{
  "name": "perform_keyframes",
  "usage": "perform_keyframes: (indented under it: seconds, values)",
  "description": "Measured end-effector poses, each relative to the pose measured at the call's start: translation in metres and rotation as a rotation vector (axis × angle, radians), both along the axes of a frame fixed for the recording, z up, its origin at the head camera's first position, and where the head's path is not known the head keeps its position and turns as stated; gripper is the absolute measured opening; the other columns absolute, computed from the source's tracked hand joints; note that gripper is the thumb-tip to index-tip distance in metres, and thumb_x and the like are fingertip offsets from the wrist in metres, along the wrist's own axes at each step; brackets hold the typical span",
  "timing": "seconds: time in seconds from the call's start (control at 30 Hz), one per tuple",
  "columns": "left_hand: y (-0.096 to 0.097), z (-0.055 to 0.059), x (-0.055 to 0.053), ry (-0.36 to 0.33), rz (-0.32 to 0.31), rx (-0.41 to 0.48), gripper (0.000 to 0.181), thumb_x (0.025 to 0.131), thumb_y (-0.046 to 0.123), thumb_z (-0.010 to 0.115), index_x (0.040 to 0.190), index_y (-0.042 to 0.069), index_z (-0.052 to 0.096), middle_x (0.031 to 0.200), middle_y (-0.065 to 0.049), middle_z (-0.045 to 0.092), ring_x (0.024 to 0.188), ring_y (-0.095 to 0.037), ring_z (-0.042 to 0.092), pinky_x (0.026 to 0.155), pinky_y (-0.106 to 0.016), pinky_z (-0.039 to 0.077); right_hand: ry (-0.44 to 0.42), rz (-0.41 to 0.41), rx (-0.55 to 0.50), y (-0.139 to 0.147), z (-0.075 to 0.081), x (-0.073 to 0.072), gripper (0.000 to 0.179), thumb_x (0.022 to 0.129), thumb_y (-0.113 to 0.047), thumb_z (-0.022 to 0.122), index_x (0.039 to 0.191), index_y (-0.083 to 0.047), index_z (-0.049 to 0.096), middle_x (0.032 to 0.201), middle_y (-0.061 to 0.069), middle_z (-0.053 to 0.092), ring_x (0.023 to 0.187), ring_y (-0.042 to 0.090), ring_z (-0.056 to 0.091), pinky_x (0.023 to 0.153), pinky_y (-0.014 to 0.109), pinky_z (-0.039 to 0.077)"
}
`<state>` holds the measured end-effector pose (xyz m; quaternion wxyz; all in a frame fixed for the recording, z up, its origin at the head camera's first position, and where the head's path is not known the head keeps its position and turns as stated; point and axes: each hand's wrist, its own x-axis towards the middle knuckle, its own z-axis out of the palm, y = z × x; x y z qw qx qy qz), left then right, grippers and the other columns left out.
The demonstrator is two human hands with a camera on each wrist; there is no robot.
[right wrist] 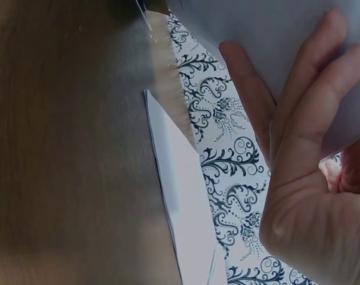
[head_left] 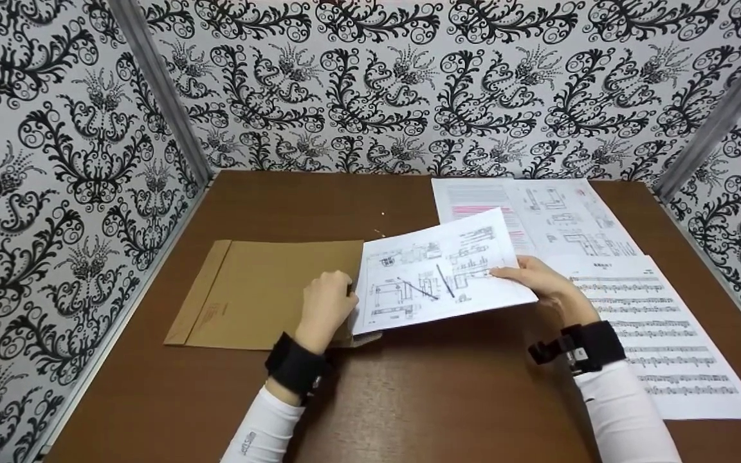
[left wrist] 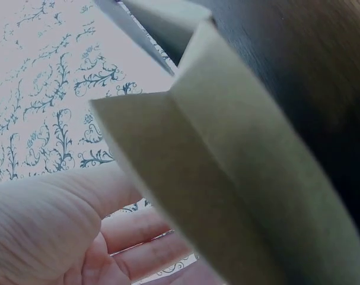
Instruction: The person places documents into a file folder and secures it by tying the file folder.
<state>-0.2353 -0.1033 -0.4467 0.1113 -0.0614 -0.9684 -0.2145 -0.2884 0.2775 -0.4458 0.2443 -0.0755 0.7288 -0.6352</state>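
Note:
A brown paper envelope (head_left: pixel 267 289) lies flat on the table, its flap end to the left with a small red print. My left hand (head_left: pixel 330 299) grips its right edge, and the left wrist view shows the envelope's folded side (left wrist: pixel 227 166) between thumb and fingers. White sheets with technical drawings (head_left: pixel 422 257) reach from that right edge, slightly raised off the table. My right hand (head_left: pixel 541 283) pinches their right end, thumb on top and fingers (right wrist: pixel 310 113) underneath. Whether the sheets' left end lies inside the envelope is hidden.
On the right of the brown table (head_left: pixel 448 399) lie a sheet of music (head_left: pixel 660 334), a drawing sheet (head_left: pixel 570 218) and a text page with pink lines (head_left: pixel 473 199). Patterned panels (head_left: pixel 383 83) stand behind and at both sides.

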Motion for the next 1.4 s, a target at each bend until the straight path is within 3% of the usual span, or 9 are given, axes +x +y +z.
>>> perform_keyframes:
  seconds: [0.23,0.43,0.67,0.97,1.2,1.4]
  values:
    - [0.002,0.0,0.003,0.012,0.006,-0.011,0.046,0.079,0.0,0.071,0.056,0.016,0.035,0.063,-0.005,0.058,0.058,-0.019,0.047,0.051,-0.034,0.036,-0.009,0.012,-0.005,-0.007,-0.004,0.001,0.046,0.105,-0.016,0.056,0.142,0.009,0.048,0.099,-0.007,0.08,0.083,0.01,0.078,0.072,0.023,0.062]
    - [0.005,-0.001,0.003,-0.001,0.009,-0.006,0.031,0.079,0.002,0.072,0.058,0.01,0.051,0.077,-0.013,0.073,0.067,-0.032,0.068,0.054,-0.043,0.049,-0.01,0.002,-0.006,-0.017,-0.006,0.005,0.051,0.104,-0.017,0.057,0.144,0.013,0.044,0.098,-0.006,0.079,0.083,0.011,0.078,0.073,0.025,0.063]
    - [0.006,-0.001,0.003,0.008,0.013,-0.008,0.038,0.08,0.005,0.075,0.057,0.012,0.045,0.076,-0.015,0.073,0.069,-0.034,0.069,0.056,-0.044,0.051,0.021,0.017,0.003,-0.027,-0.015,0.006,0.054,0.105,-0.017,0.056,0.145,0.016,0.041,0.099,-0.008,0.079,0.083,0.009,0.078,0.072,0.023,0.062]
    - [0.007,-0.002,0.003,0.035,0.007,-0.015,0.035,0.079,0.002,0.074,0.057,0.011,0.047,0.075,-0.016,0.073,0.069,-0.039,0.071,0.061,-0.051,0.055,0.0,0.021,-0.088,-0.041,-0.023,0.009,0.053,0.106,-0.016,0.055,0.146,0.015,0.04,0.103,-0.005,0.079,0.087,0.013,0.078,0.075,0.027,0.063]
    - [0.008,-0.002,0.005,0.083,0.007,-0.03,0.024,0.077,0.001,0.076,0.059,0.006,0.06,0.073,-0.016,0.073,0.065,-0.036,0.07,0.058,-0.049,0.055,0.038,0.048,-0.08,-0.053,-0.024,0.008,0.054,0.106,-0.016,0.054,0.146,0.017,0.039,0.104,-0.005,0.078,0.087,0.012,0.078,0.074,0.026,0.063]
    - [0.008,-0.002,0.005,0.087,0.007,-0.036,0.024,0.077,0.003,0.078,0.06,0.006,0.061,0.075,-0.017,0.074,0.067,-0.038,0.071,0.061,-0.05,0.056,0.042,0.043,-0.082,-0.067,-0.024,0.008,0.052,0.106,-0.014,0.054,0.145,0.017,0.04,0.103,-0.006,0.077,0.086,0.011,0.078,0.073,0.026,0.063]
